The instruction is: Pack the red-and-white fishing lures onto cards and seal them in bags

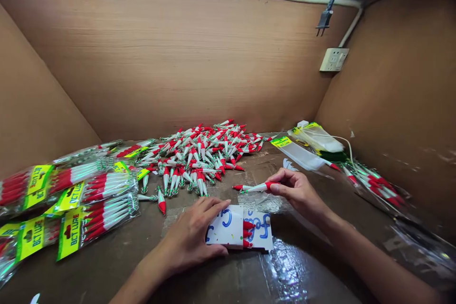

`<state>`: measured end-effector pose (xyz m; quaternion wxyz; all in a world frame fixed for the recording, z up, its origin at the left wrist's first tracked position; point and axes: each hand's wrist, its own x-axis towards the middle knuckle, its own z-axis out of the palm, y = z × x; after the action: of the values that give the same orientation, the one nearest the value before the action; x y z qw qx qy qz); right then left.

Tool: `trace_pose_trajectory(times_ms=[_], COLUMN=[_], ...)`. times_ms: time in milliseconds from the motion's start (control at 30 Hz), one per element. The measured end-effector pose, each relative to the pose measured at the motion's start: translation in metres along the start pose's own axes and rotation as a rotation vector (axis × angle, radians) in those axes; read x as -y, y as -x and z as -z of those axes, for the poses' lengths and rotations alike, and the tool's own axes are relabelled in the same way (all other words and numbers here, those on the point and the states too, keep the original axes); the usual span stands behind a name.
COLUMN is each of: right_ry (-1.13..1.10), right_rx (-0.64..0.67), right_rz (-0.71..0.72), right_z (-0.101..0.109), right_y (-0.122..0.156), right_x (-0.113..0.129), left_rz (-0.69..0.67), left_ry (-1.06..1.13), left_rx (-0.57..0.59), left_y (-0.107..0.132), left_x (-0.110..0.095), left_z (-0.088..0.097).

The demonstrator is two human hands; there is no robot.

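Observation:
My left hand (195, 228) is closed over a folded white card sleeve (225, 228) with blue writing, lying on the table. Red ends of several squid jigs (247, 233) show at the sleeve's right side; the rest of them is hidden inside. Just above and to the right, my right hand (297, 192) pinches a red-and-white squid jig (255, 187), held roughly level and pointing left. Behind both hands lies a big heap of similar red-and-white jigs (199, 152) with green hooks. One loose jig (161, 200) rests left of my left hand.
Filled clear packets with yellow labels (73, 230) are piled at the left. Empty clear bags (302, 154) lie at the back right, near more jigs (381, 185). Clear tape (288, 270) covers part of the table. A plug (324, 20) hangs above.

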<state>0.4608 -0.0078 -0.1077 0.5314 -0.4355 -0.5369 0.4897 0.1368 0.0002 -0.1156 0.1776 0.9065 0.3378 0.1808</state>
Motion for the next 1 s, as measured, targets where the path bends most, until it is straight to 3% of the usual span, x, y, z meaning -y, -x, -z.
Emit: trace_pose_trajectory(times_ms=[133, 200, 267, 400, 467, 733, 1000], right_ry=[0.091, 0.18, 0.255, 0.346, 0.399, 0.57, 0.58], right_rx=[-0.094, -0.139, -0.159, -0.134, -0.122, 0.019, 0.066], right_rz=[0.007, 0.027, 0.057, 0.121, 0.168, 0.392, 0.435], right_z=[-0.006, -0.012, -0.021, -0.039, -0.047, -0.058, -0.063], right_y=[0.004, 0.009, 0.016, 0.032, 0.039, 0.049, 0.051], right_x=[0.004, 0.006, 0.007, -0.001, -0.006, -0.007, -0.01], left_rz=[-0.006, -0.019, -0.018, -0.029, -0.063, -0.083, -0.09], left_ry=[-0.01, -0.009, -0.006, -0.017, -0.04, -0.086, -0.116], left_rx=[0.039, 0.005, -0.115, -0.459, -0.54, -0.525, -0.509], left_y=[0.001, -0.001, -0.003, -0.005, -0.004, -0.002, -0.003], left_x=[0.0, -0.005, -0.011, -0.022, -0.026, -0.03, -0.032], left_z=[-0.002, 0.0, 0.002, 0.002, 0.0, -0.012, -0.014])
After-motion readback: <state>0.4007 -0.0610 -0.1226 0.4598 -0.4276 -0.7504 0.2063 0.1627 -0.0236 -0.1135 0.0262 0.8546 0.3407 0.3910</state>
